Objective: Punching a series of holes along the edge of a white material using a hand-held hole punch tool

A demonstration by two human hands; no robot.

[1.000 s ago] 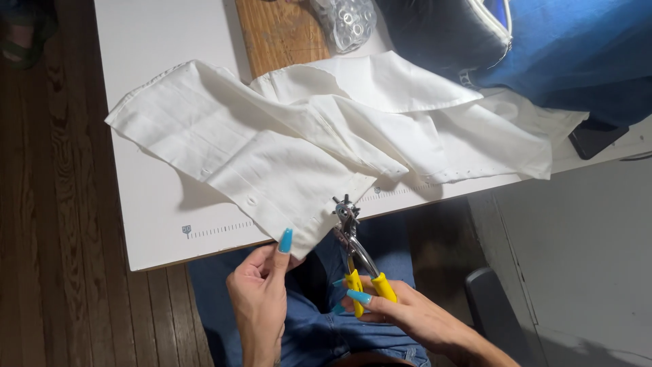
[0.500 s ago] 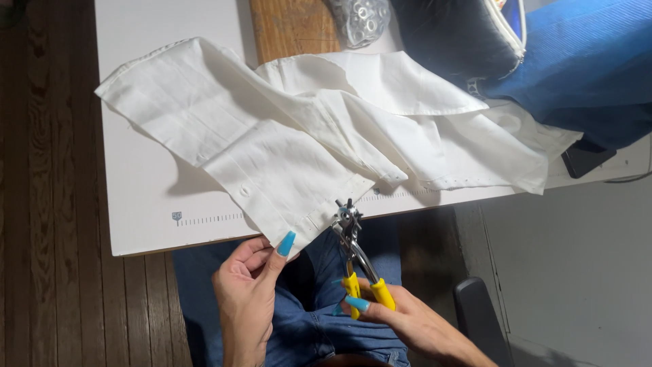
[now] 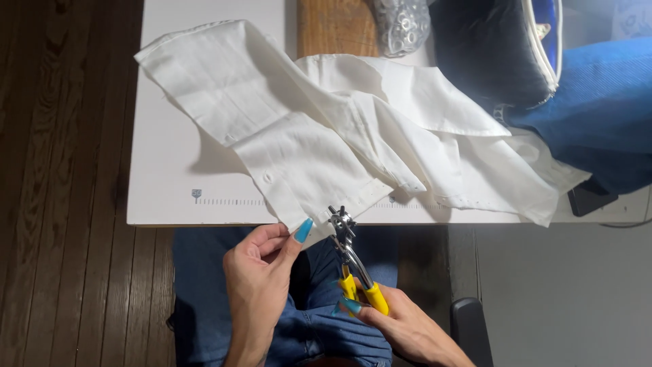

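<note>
A white shirt [image 3: 339, 129] lies crumpled across a white table [image 3: 170, 177], one cuff corner hanging over the near edge. My left hand [image 3: 261, 275] pinches that corner between thumb and fingers. My right hand [image 3: 401, 326] grips the yellow handles of a metal revolving hole punch [image 3: 348, 248]. The punch head sits at the cuff's edge, just right of my left thumb. Both hands have long turquoise nails.
A wooden board [image 3: 336, 27] and a clear bag of metal rings [image 3: 404, 24] lie at the table's far side. A dark bag [image 3: 496, 54] and blue cloth [image 3: 598, 109] cover the right end. A dark phone [image 3: 591, 197] lies under them. Wooden floor is on the left.
The view has shifted, so the table and shirt appear further right. My hands keep their hold on the cuff corner and the punch, with the punch head staying at the cuff edge.
</note>
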